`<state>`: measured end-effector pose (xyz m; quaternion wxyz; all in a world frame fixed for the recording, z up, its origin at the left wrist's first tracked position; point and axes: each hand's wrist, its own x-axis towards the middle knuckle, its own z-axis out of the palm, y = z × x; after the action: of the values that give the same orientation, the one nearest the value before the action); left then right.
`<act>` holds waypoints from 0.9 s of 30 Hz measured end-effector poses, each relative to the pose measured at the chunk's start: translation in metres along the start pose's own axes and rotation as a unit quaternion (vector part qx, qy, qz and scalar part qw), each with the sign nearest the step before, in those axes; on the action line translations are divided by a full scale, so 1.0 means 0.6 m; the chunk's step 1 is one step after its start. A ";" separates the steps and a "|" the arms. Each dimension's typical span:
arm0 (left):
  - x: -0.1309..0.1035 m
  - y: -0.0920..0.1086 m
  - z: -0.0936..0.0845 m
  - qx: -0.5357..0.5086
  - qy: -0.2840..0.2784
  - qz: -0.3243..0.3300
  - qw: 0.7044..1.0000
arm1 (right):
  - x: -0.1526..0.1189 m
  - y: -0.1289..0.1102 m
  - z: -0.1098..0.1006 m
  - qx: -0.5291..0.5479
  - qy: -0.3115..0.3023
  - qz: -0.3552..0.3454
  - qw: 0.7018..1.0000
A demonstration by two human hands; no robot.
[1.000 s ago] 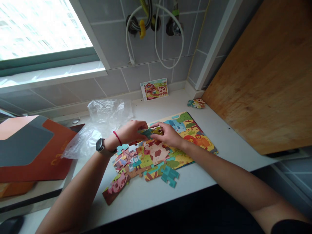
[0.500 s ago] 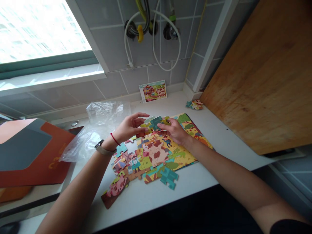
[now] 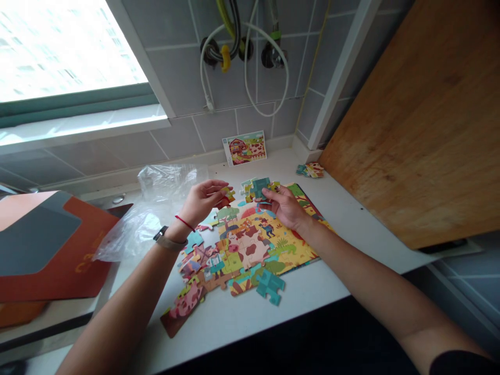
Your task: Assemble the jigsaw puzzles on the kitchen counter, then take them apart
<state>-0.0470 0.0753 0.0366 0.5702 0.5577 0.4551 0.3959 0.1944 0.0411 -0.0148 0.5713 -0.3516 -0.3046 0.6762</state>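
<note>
My left hand (image 3: 206, 202) pinches a yellow and red puzzle piece (image 3: 227, 196) above the far edge of the jigsaw puzzle. A few centimetres to its right, my right hand (image 3: 284, 204) grips several puzzle pieces (image 3: 259, 187), a teal one in front and yellow ones showing behind it. Below both hands lies the partly joined jigsaw puzzle (image 3: 250, 245), with a spotted cow, a farmer and a crocodile on it. Joined pig pieces (image 3: 186, 303) sit at its near left. Turned-over teal pieces (image 3: 270, 285) lie along the front edge.
A picture card (image 3: 245, 148) leans on the tiled wall. Loose pieces (image 3: 310, 170) are heaped by the wooden board (image 3: 414, 120) on the right. To the left are a crumpled clear plastic bag (image 3: 156, 208) and an orange and grey package (image 3: 50, 245). A white cable (image 3: 287, 78) hangs above.
My hands have moved apart. The left has drawn a yellow and red piece away leftward, while the right keeps the other pieces and has shifted slightly right.
</note>
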 end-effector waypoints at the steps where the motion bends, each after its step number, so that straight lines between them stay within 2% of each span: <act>1: -0.001 -0.004 0.006 -0.019 0.003 -0.007 1.000 | -0.002 0.002 0.002 -0.008 -0.007 0.008 1.000; 5: -0.014 -0.012 0.036 -0.066 -0.057 -0.045 0.995 | -0.012 0.015 0.016 -0.062 -0.007 0.027 0.998; 8: -0.021 -0.015 0.047 -0.035 -0.082 -0.027 0.996 | -0.015 0.018 0.021 -0.076 0.019 0.014 0.997; 12: -0.019 -0.018 0.045 -0.009 -0.054 -0.007 0.998 | -0.012 0.011 0.018 -0.091 0.019 -0.018 0.995; 18: -0.017 -0.014 0.044 -0.018 -0.029 -0.013 0.999 | -0.005 0.009 0.011 -0.119 0.035 -0.051 0.991; 27: -0.010 -0.016 0.025 -0.117 -0.026 -0.062 0.991 | 0.007 -0.003 -0.008 0.022 0.040 0.000 0.999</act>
<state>-0.0346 0.0649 0.0269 0.6666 0.4681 0.4246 0.3951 0.1986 0.0453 -0.0166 0.5905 -0.3662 -0.2667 0.6679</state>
